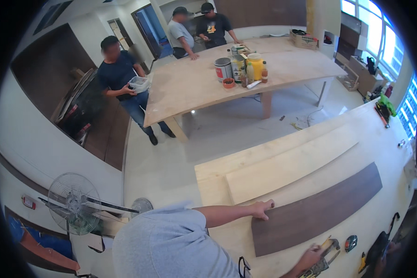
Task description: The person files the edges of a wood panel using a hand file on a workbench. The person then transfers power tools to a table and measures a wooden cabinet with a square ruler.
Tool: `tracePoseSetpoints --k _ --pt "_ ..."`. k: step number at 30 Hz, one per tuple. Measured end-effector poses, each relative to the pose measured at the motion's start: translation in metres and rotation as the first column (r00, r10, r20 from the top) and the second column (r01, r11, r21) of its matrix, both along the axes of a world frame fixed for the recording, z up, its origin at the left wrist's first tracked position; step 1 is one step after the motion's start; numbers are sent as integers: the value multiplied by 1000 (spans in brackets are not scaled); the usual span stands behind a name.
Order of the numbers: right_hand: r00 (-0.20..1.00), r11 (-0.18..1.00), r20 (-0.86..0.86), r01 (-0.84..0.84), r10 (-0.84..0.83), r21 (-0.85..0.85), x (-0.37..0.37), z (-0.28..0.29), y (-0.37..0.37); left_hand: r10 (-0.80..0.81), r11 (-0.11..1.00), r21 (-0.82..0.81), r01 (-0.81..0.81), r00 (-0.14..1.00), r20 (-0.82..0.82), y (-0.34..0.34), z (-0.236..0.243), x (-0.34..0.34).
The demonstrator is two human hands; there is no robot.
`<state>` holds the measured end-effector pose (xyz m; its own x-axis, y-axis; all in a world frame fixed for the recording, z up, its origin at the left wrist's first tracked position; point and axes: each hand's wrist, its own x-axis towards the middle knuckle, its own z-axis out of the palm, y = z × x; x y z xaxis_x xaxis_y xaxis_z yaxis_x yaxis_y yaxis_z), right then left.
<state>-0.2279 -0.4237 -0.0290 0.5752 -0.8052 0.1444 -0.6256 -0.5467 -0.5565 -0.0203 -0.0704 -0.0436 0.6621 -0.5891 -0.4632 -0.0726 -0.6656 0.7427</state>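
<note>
A long dark brown board (317, 208) lies on the pale wooden worktop (380, 153) in front of me. My left hand (263, 210) is at its far left corner, with the fingers bent onto the edge. My right hand (312, 256) is closed around a tool (330, 246) with a yellowish handle and a dark curved part, near the board's front edge. The tool's exact kind is unclear, and its lower part runs toward the picture's edge. Just right of it sits a teal and black tape measure (350, 243). A pale plywood strip (287, 171) lies beyond the brown board.
A second large table (185, 88) stands farther off, with a paint can (223, 69), a yellow tub (255, 66), bottles and a box (304, 40). One person (120, 78) holds a clear container; two others stand behind that table. A fan (74, 199) is at left.
</note>
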Motion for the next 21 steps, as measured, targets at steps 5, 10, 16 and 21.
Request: tracePoseSetpoints --k 5,10,16,21 --pt "983 951 -68 182 -171 249 -35 -21 147 207 974 -134 -185 963 174 3 -13 -28" --pt "993 931 -7 111 -116 349 -30 -8 198 444 884 -201 -421 892 85 9 -15 -61" --pt "957 811 106 166 -270 561 -20 -6 196 477 836 -183 -518 849 -226 22 -4 -48" --pt "963 838 127 138 -238 528 -17 -23 193 545 795 -205 -571 821 -171 21 -5 -66"
